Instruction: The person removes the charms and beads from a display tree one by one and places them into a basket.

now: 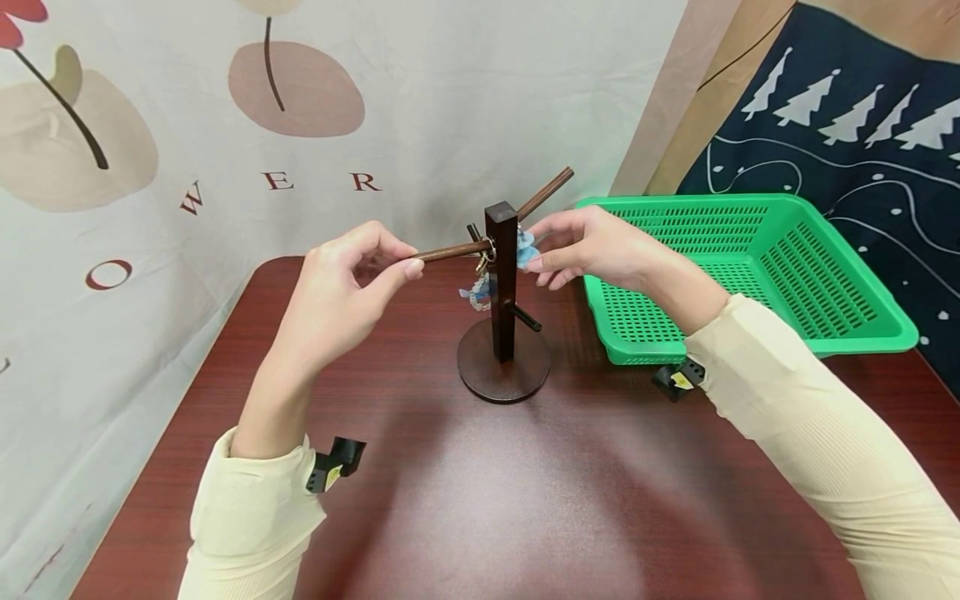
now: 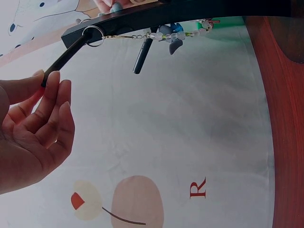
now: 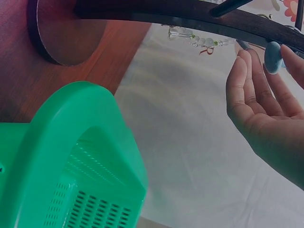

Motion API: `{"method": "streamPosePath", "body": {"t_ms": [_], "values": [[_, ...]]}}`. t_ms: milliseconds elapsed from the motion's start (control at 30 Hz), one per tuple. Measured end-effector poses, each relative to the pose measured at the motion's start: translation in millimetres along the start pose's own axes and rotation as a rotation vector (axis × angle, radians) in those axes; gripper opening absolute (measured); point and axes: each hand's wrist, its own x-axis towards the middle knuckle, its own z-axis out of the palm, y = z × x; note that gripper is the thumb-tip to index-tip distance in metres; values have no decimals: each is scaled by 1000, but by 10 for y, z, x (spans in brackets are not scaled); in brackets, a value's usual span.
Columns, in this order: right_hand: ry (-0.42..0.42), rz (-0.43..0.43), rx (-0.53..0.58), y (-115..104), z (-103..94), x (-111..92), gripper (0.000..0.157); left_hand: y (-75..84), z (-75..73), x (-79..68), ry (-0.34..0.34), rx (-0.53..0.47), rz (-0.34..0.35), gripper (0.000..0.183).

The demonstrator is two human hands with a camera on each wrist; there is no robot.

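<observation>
A dark wooden stand (image 1: 501,287) with several pegs rises from a round base on the table. My left hand (image 1: 341,287) pinches the outer end of its left peg (image 1: 453,251) between thumb and fingers. Around that peg, close to the post, loops a metal key ring (image 2: 101,42). From it hangs a beaded keychain (image 1: 478,294) with clear beads and a blue charm. On the other side of the post, my right hand (image 1: 573,247) pinches a light blue, rounded charm (image 3: 272,57) between thumb and fingers. The post partly hides what the charm is attached to.
A green plastic basket (image 1: 847,340) with perforated walls stands on the right of the reddish-brown table (image 1: 420,500), beneath my right forearm. Behind the stand hangs a pale printed cloth (image 1: 465,100). An upper peg (image 1: 546,193) slants up toward the back right; a lower peg (image 1: 527,317) points forward.
</observation>
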Motion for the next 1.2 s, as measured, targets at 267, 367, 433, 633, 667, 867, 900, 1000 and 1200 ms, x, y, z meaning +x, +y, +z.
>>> {"method": "streamPosePath", "body": {"t_ms": [267, 367, 433, 633, 667, 867, 900, 1000, 1200], "values": [[17, 7, -40, 8, -11, -9, 36, -1, 2, 1, 1, 3, 4, 4], [21, 3, -55, 10, -17, -13, 35, 2, -1, 0, -2, 1, -3, 3], [25, -1, -63, 9, -24, -20, 35, 5, -2, 1, -3, 0, -6, 4], [31, -22, -60, 4, -53, -37, 32, 8, -3, 4, -6, -1, -6, 4], [30, -25, -57, 3, -59, -40, 32, 7, -3, 4, -5, 0, -4, 4], [41, -33, -69, -3, -120, -79, 28, 1, -2, 8, -3, 7, 3, 5], [45, -34, -74, -7, -131, -87, 28, 1, -2, 8, -3, 7, 2, 6], [52, -38, -80, -22, -162, -110, 27, 1, -4, 10, -5, 6, 2, 5], [64, -43, -28, -46, -218, -134, 23, 1, -4, 11, -6, -5, -4, 5]]}}
